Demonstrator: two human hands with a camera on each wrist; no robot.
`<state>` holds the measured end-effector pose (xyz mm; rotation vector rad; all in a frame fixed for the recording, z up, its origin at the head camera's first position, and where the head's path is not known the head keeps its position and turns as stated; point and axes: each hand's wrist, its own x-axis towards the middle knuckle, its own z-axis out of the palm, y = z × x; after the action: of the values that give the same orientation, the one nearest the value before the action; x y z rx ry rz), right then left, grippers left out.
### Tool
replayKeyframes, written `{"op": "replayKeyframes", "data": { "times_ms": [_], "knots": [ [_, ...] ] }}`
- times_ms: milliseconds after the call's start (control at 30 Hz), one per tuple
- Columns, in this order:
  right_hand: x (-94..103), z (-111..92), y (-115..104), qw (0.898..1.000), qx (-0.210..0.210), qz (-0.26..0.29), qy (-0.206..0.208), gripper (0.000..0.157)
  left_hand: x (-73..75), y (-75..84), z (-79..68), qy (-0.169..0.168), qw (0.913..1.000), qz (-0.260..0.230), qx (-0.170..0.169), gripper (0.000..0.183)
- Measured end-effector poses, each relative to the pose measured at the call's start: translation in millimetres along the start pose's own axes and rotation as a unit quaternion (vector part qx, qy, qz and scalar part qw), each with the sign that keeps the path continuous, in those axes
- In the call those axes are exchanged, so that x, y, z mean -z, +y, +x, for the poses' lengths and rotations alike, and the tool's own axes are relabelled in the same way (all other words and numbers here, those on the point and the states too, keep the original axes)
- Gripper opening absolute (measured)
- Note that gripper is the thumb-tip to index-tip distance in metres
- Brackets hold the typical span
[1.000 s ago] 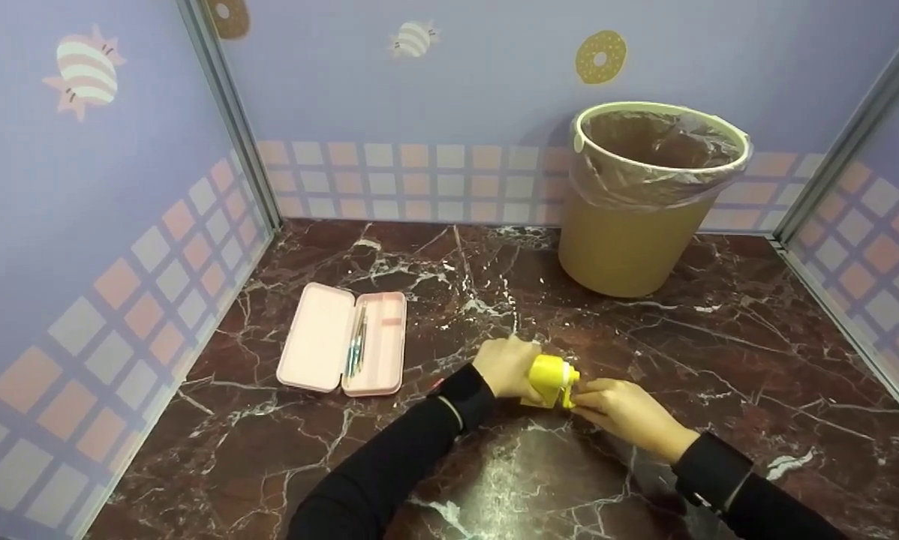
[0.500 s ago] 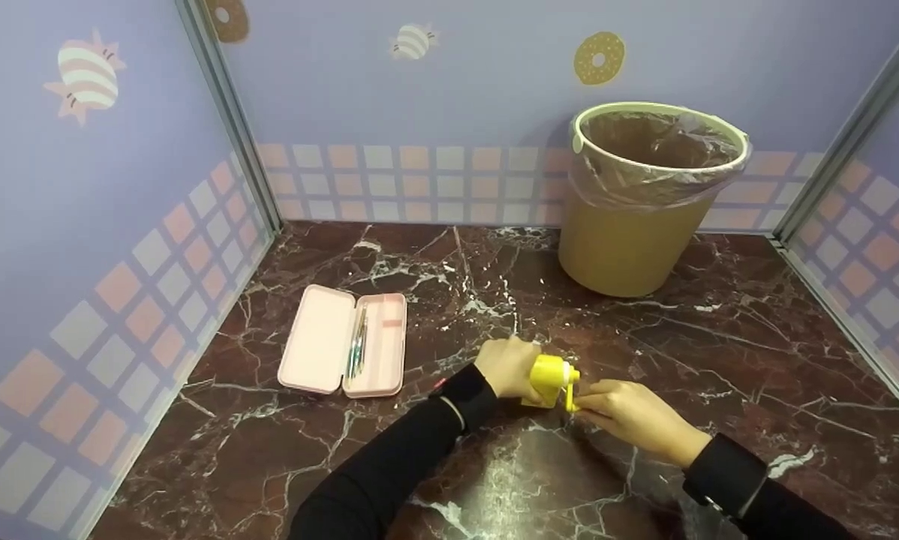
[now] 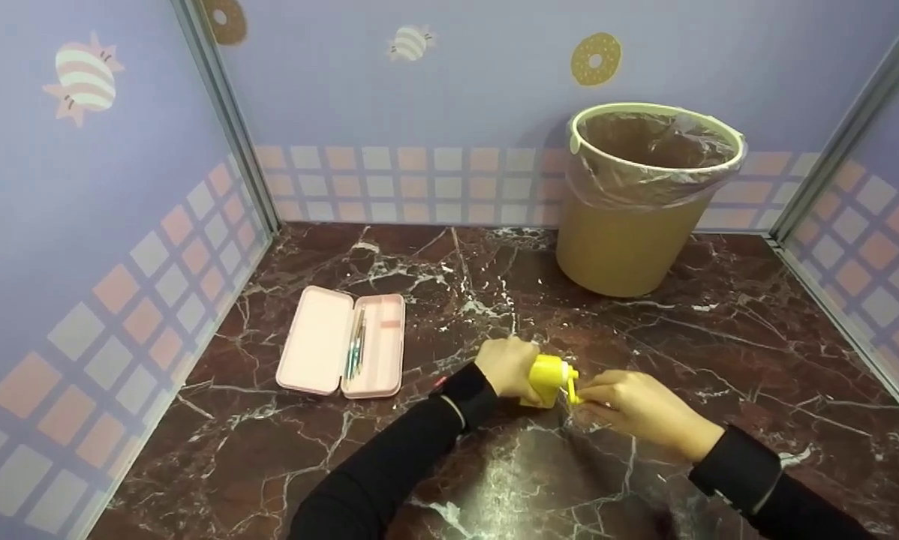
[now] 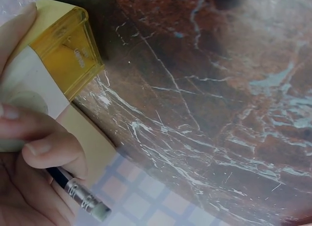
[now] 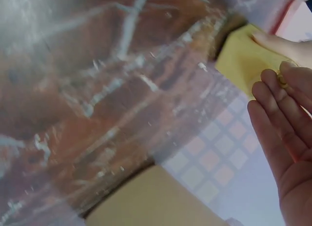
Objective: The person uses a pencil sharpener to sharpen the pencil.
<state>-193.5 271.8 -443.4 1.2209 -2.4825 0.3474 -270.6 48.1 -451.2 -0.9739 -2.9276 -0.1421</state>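
In the head view my left hand (image 3: 508, 367) grips a yellow crank pencil sharpener (image 3: 545, 381) on the dark marbled table. The left wrist view shows its see-through yellow drawer (image 4: 73, 60). Below it, a pencil (image 4: 80, 193) with a metal band and eraser end pokes out between the curled fingers of that hand; its other end is hidden. My right hand (image 3: 637, 401) pinches the sharpener's crank handle (image 3: 572, 391) on the right side. In the right wrist view the thumb and fingertips meet at the small yellow knob (image 5: 282, 80).
An open pink pencil case (image 3: 318, 341) with several thin pencils (image 3: 356, 345) lies to the left. A tan bin (image 3: 614, 247) with a plastic liner stands at the back right. Small white scraps dot the table (image 3: 419, 259). Patterned panels enclose the back and sides.
The right hand has shifted slightly right and then up with the crank handle, which has changed its angle. The left hand and sharpener have stayed in place.
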Motion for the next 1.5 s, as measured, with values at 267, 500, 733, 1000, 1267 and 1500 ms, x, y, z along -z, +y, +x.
{"op": "replayKeyframes", "data": {
  "times_ms": [267,500,733,1000,1267,1500],
  "knots": [
    [9.5,4.8,2.2,1.000,0.001,-0.010,0.015,0.020,-0.7,-1.1,0.1,-0.003,1.0000,-0.004,-0.007,0.053],
    [17.2,8.8,6.4,1.000,0.010,-0.011,0.027,0.020,0.1,0.4,-1.2,0.008,0.9999,0.004,-0.014,0.053],
    [20.6,10.9,7.1,0.999,0.006,-0.015,0.028,0.017,0.6,-0.1,-1.7,0.006,0.9998,0.006,-0.019,0.052],
    [22.7,14.3,10.8,0.999,-0.019,-0.017,0.029,0.018,1.1,-2.1,-1.2,0.006,0.9997,0.010,-0.023,0.052],
    [23.4,15.6,15.2,0.998,-0.041,-0.030,0.025,0.018,-0.9,-2.3,0.0,0.007,0.9994,0.011,-0.032,0.055],
    [22.8,19.8,20.8,0.997,-0.056,-0.041,0.024,0.016,-2.3,-2.3,3.1,0.002,0.9994,0.006,-0.035,0.054]
  ]
}}
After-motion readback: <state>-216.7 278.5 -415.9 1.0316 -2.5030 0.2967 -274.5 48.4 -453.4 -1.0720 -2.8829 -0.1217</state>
